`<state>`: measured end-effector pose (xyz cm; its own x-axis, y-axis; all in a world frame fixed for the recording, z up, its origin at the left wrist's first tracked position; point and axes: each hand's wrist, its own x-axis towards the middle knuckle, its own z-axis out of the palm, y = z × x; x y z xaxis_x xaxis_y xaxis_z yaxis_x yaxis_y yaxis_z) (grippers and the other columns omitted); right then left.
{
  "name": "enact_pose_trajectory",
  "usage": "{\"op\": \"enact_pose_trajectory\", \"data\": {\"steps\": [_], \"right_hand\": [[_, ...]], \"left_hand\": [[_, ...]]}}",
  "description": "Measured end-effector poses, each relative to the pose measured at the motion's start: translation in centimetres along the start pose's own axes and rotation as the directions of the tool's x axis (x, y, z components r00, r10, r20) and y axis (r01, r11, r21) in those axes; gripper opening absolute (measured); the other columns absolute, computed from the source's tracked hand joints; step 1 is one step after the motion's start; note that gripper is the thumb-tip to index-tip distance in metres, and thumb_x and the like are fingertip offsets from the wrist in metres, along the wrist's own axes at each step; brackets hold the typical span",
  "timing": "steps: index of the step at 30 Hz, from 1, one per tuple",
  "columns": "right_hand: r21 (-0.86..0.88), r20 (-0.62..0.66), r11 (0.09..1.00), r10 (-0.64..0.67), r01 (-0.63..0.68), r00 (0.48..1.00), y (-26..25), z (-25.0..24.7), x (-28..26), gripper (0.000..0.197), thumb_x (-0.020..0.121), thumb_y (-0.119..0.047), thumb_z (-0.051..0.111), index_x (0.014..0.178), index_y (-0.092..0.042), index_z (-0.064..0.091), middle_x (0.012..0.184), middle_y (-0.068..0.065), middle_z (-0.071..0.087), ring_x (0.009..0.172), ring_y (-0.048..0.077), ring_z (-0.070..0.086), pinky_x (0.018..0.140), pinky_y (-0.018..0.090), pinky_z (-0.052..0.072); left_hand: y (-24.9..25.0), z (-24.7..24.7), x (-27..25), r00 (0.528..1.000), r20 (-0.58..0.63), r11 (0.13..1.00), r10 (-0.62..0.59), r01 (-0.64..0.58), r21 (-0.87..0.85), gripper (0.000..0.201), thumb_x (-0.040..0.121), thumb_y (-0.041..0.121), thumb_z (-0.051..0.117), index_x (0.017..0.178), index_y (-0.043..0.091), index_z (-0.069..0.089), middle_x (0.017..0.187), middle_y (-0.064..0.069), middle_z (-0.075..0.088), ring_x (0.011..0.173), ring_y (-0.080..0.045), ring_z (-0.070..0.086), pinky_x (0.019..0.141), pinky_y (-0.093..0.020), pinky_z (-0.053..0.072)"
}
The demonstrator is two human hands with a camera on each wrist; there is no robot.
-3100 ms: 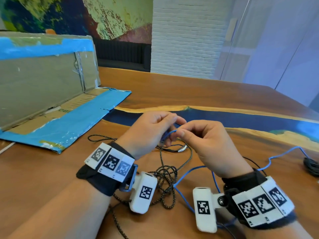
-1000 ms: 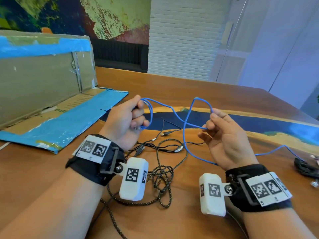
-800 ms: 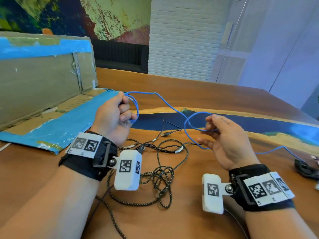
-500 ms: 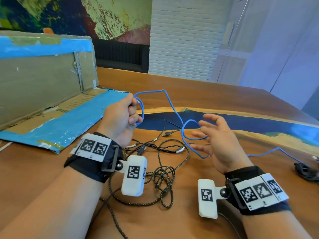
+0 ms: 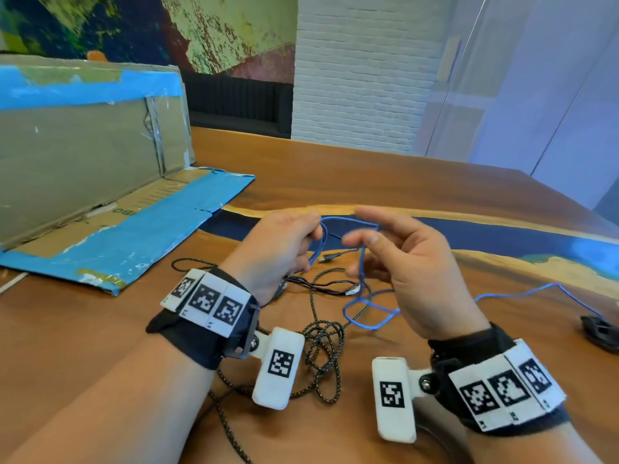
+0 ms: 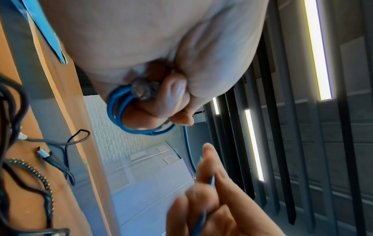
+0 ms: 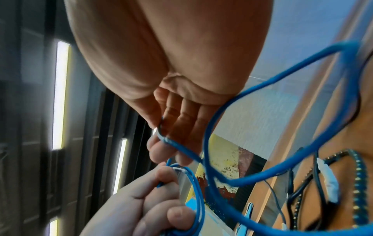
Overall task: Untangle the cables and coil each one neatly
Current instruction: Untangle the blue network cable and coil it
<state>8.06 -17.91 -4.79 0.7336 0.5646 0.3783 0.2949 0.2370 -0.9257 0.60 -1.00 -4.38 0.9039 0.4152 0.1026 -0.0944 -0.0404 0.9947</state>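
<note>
Left hand [image 5: 274,247]: raised above the table [image 5: 402,182], fingers curled round small loops of the blue cable [image 5: 363,308], clear plug end tucked against the fingertips in the left wrist view.
Right hand [image 5: 407,262]: just at 3 o'clock of the left hand, fingers long and loosely spread, blue strand caught between thumb and forefinger.
Blue cable: short span between both hands, slack loop hanging under the right palm, tail trailing over the wood toward 3 o'clock.
Braided cable [image 5: 323,356]: bunched on the table at 6 o'clock of the hands, between the wrists.
Thin black cable [image 5: 321,286]: on the table under the hands.
Cardboard box [image 5: 83,162]: opened flat, at 10 o'clock, blue tape along the edges.
Dark object [image 5: 599,331]: at the table's 3 o'clock edge, kind unclear.
</note>
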Motion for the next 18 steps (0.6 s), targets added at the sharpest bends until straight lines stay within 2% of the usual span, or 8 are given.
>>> {"op": "enact_pose_trajectory", "data": {"steps": [1, 3, 5, 8, 11, 13, 15, 18], "right_hand": [[0.008, 0.001, 1.000, 0.014, -0.014, 1.000, 0.1, -0.2, 0.0, 0.032, 0.103, -0.001, 0.053, 0.130, -0.015, 0.063, 0.087, 0.008, 0.074, 0.057, 0.026, 0.064, 0.058, 0.035, 0.056], [0.024, -0.067, 0.999, 0.036, -0.035, 0.997, 0.5, -0.7, 0.3, 0.036, 0.104, 0.001, 0.048, 0.129, -0.019, 0.065, 0.079, 0.006, 0.066, 0.046, 0.017, 0.047, 0.043, 0.028, 0.043], [-0.059, -0.161, 0.997, 0.030, -0.040, 0.986, 0.8, -1.4, 0.8, 0.035, 0.106, -0.002, 0.047, 0.126, -0.022, 0.067, 0.075, 0.002, 0.062, 0.043, 0.004, 0.040, 0.043, 0.016, 0.033], [-0.260, -0.137, 0.965, 0.002, -0.038, 0.991, 1.0, -1.7, 0.9, 0.027, 0.105, -0.008, 0.052, 0.115, -0.022, 0.073, 0.073, 0.000, 0.067, 0.046, 0.000, 0.053, 0.048, 0.009, 0.038], [-0.345, -0.005, 0.934, 0.096, -0.092, 0.995, 1.1, -0.8, 0.6, 0.025, 0.106, -0.011, 0.053, 0.116, -0.018, 0.074, 0.071, 0.003, 0.068, 0.037, 0.003, 0.041, 0.041, 0.009, 0.033], [-0.406, 0.131, 0.904, 0.203, -0.134, 0.970, 1.1, -0.3, 0.4, 0.027, 0.106, -0.012, 0.052, 0.122, -0.021, 0.071, 0.072, 0.004, 0.070, 0.039, 0.008, 0.038, 0.040, 0.017, 0.034], [-0.468, 0.267, 0.870, 0.308, -0.156, 0.913, 0.8, -0.1, 0.0, 0.028, 0.106, -0.012, 0.053, 0.124, -0.025, 0.070, 0.073, 0.004, 0.071, 0.044, 0.019, 0.043, 0.042, 0.024, 0.041], [-0.471, 0.422, 0.871, 0.363, -0.141, 0.831, 0.7, 0.4, -0.7, 0.028, 0.104, -0.012, 0.057, 0.124, -0.024, 0.071, 0.072, 0.003, 0.070, 0.046, 0.022, 0.046, 0.045, 0.028, 0.044]], "left_hand": [[0.0, -0.1, 0.0, 1.000, 0.015, 1.000, -0.008, 0.008, -0.013, 0.033, 0.109, 0.027, 0.043, 0.082, 0.010, 0.055, 0.051, 0.004, 0.026, 0.045, -0.015, 0.026, 0.058, -0.030, 0.041], [0.2, -0.5, -0.2, 0.997, 0.067, 0.995, -0.028, 0.035, -0.096, 0.036, 0.110, 0.028, 0.042, 0.079, 0.012, 0.054, 0.050, 0.006, 0.024, 0.043, -0.013, 0.023, 0.057, -0.030, 0.040], [0.8, -0.8, -0.5, 0.986, 0.159, 0.957, -0.052, 0.095, -0.275, 0.041, 0.107, 0.031, 0.044, 0.071, 0.015, 0.053, 0.049, 0.008, 0.019, 0.040, -0.011, 0.019, 0.053, -0.028, 0.038], [1.5, -1.2, -0.9, 0.961, 0.278, 0.798, -0.003, 0.169, -0.578, 0.040, 0.099, 0.036, 0.048, 0.067, 0.014, 0.059, 0.052, 0.009, 0.012, 0.038, -0.011, 0.013, 0.048, -0.024, 0.038], [1.6, -1.0, -0.9, 0.958, 0.264, 0.620, 0.113, 0.140, -0.772, 0.040, 0.105, 0.027, 0.037, 0.098, 0.004, 0.069, 0.055, 0.009, 0.023, 0.040, -0.008, 0.031, 0.060, -0.025, 0.050], [1.4, -0.6, -0.6, 0.980, 0.148, 0.547, 0.136, 0.050, -0.836, 0.040, 0.107, 0.021, 0.033, 0.120, -0.003, 0.063, 0.060, 0.006, 0.042, 0.052, -0.009, 0.054, 0.076, -0.028, 0.059], [1.3, -0.2, -0.2, 0.989, 0.016, 0.561, 0.145, -0.068, -0.825, 0.039, 0.110, 0.017, 0.032, 0.132, -0.005, 0.055, 0.071, 0.002, 0.059, 0.079, -0.013, 0.072, 0.090, -0.031, 0.059], [0.8, -0.3, 0.2, 0.983, -0.084, 0.759, 0.165, -0.181, -0.626, 0.036, 0.112, 0.015, 0.031, 0.139, 0.001, 0.049, 0.081, 0.000, 0.070, 0.107, -0.019, 0.073, 0.097, -0.032, 0.052]]}}
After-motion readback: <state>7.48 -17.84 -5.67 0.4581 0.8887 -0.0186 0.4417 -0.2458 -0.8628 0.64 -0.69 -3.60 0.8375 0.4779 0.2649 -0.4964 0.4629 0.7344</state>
